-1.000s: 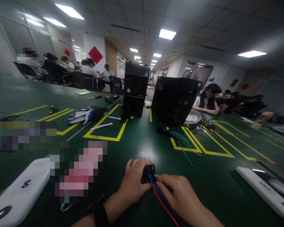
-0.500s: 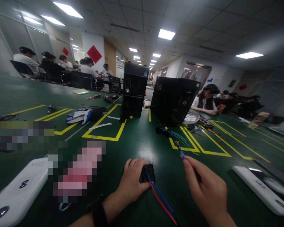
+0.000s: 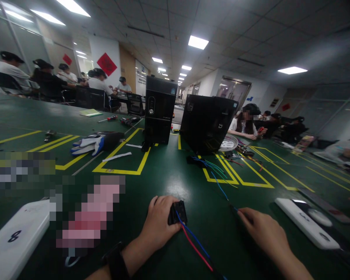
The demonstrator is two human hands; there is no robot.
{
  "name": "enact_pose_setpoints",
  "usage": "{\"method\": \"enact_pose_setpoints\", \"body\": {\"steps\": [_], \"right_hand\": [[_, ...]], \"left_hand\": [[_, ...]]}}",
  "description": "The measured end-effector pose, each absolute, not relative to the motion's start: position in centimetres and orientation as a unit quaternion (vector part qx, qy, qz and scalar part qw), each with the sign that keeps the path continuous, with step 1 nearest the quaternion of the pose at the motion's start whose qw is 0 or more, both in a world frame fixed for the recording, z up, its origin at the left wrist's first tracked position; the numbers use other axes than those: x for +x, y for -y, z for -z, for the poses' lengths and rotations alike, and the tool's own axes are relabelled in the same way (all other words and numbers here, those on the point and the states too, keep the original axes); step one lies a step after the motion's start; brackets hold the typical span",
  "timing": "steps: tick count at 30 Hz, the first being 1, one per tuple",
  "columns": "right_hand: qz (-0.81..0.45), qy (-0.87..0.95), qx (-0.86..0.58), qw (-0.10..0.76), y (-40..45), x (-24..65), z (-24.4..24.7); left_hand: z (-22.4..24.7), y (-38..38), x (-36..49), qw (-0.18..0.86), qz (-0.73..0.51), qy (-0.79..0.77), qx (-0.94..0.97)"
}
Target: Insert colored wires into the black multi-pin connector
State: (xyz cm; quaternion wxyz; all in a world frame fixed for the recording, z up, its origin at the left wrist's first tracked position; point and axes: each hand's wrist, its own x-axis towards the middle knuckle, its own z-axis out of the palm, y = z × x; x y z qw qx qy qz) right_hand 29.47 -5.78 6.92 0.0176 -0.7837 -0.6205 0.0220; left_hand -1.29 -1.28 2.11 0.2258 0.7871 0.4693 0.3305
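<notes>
My left hand is closed around a small black plastic block, held low over the green table. A blue wire and a red wire run from the block toward the lower right. To the right, my right hand pinches a thin blue wire between thumb and fingertips. A dark piece shows just beyond the fingertips, and another stretch of blue wire reaches back from there to a bundle of blue and green wires. Whether the two stretches are joined I cannot tell.
Two black computer towers stand ahead. Gloves and a screwdriver lie left. A white device is right, another left. A white basket sits beside the right tower; a person sits behind it.
My right hand has moved down and slightly right with the blue wire, which was raised before. My left hand keeps its hold on the block. The view has shifted a little.
</notes>
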Motion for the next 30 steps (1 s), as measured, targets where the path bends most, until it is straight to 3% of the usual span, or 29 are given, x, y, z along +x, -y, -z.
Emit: {"method": "enact_pose_setpoints", "body": {"steps": [22,26,30], "right_hand": [[-0.001,0.626,-0.780,-0.001,5.2,31.8,-5.5],[0.033,0.680,-0.730,0.065,5.8,27.9,-7.2],[-0.095,0.765,-0.619,0.151,6.7,21.5,-9.2]], "left_hand": [[-1.8,1.3,-1.3,0.224,-0.345,-0.469,0.781],[-1.7,1.3,-1.3,0.224,-0.345,-0.472,0.780],[-1.4,1.2,-1.2,0.225,-0.351,-0.478,0.774]]}}
